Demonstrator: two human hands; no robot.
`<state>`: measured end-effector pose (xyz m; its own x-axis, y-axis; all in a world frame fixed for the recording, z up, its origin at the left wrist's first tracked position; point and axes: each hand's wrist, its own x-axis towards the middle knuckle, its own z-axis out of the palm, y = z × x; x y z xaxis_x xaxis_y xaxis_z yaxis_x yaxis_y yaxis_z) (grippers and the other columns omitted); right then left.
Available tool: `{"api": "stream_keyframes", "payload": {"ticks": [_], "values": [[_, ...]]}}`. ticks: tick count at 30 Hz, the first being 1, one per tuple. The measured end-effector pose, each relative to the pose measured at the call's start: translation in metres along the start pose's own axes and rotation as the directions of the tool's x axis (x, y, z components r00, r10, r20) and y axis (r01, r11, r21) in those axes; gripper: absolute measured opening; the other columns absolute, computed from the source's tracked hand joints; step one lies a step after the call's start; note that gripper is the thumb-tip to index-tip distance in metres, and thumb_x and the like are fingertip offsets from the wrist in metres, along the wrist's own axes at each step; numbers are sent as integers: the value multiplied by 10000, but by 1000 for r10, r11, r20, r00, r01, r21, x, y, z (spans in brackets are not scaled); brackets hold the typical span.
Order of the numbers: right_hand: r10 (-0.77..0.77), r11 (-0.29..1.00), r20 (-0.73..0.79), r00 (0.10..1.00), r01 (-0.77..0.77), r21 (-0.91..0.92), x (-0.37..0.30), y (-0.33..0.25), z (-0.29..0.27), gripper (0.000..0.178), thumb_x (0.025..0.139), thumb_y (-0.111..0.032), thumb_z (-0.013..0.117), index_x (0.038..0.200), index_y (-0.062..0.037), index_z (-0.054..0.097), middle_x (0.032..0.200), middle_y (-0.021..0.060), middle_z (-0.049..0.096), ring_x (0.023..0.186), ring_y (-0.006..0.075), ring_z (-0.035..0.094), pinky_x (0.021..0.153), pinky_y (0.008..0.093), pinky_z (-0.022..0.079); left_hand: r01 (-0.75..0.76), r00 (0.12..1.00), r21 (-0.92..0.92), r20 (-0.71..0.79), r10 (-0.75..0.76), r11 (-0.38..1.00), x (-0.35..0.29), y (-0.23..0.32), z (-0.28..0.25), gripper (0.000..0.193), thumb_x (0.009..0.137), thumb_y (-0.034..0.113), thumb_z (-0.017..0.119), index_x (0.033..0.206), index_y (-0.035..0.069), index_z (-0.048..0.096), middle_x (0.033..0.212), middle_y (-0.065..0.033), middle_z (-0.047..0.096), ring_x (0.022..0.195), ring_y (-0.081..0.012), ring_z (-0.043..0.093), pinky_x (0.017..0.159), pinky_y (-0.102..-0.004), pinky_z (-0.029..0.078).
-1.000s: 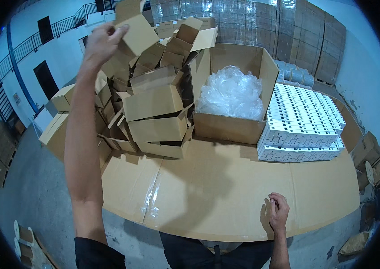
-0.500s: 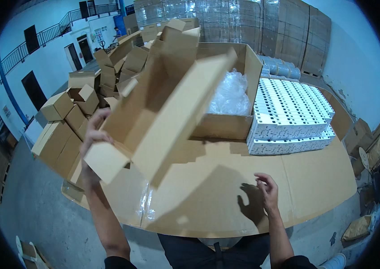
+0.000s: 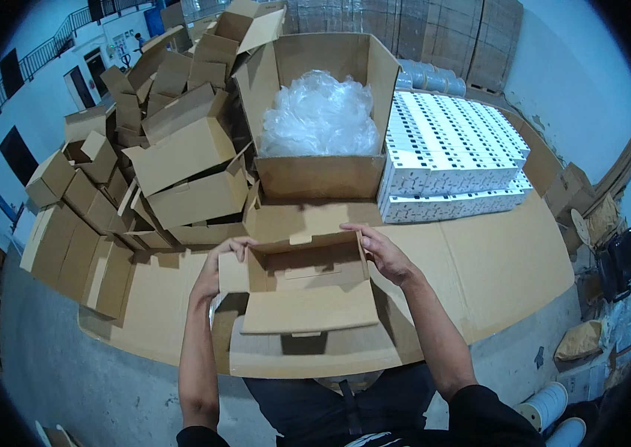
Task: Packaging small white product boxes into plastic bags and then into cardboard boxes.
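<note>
An opened brown cardboard box (image 3: 309, 309) is held between my two hands over the front middle of the table, its near flap folded out toward me and its inside bare. My left hand (image 3: 220, 267) grips its left end, fingers curled over the edge by the side flap. At the right end, my right hand (image 3: 384, 253) is closed on the rim, fingers along the far corner. Beyond it stands a large carton (image 3: 319, 177) with crumpled clear plastic bags (image 3: 317, 112) inside. White slotted pieces (image 3: 453, 153) lie stacked in rows to the carton's right.
Many opened cardboard boxes (image 3: 181, 160) pile up at the left, reaching onto the cardboard-covered table (image 3: 501, 257). Wrapped rolls (image 3: 431, 78) lie behind the white stack. On the floor at right are a black chair (image 3: 617, 261) and white spools (image 3: 544, 406).
The box has come down from a raised, tilted position at the left to in front of me, turned level. My right hand, free before, now grips its right end.
</note>
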<state>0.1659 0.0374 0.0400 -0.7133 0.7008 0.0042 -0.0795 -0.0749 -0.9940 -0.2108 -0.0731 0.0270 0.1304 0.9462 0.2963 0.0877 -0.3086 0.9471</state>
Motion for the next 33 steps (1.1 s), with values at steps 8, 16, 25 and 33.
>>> {"api": "stream_keyframes", "payload": {"ticks": [8,16,25,33], "values": [[-33,999,-157,987,35,10,-52,15,14,571,1013,-439,582,1429,-55,507,1370,108,568,1292,220,512,1128,379,358,82,742,-453,-567,-358,888,-14,-26,52,338,1011,77,568,1344,51,519,1214,-52,619,1131,-173,614,969,-309,503],[73,993,-236,969,-92,-70,-87,-3,62,509,951,-204,699,1388,-34,504,1227,113,611,1114,180,597,955,327,505,364,691,-426,-473,-547,828,-77,-24,134,600,974,304,679,1453,21,455,1371,-103,561,1267,-220,543,1049,-370,468],[-8,858,-332,943,-164,-487,-48,-6,89,697,873,-374,795,1323,63,493,941,169,669,833,236,685,753,375,569,182,744,-538,-472,-473,823,-96,-33,150,616,1000,271,655,1482,1,383,1359,-108,564,1181,-216,593,982,-358,514],[-87,695,-364,927,-205,-689,18,-5,83,393,891,-194,689,1155,58,542,749,150,673,684,256,702,645,385,556,248,825,174,-554,-113,953,-84,-13,207,864,704,144,897,1406,24,408,1284,-139,548,1176,-281,576,1037,-401,470]]}}
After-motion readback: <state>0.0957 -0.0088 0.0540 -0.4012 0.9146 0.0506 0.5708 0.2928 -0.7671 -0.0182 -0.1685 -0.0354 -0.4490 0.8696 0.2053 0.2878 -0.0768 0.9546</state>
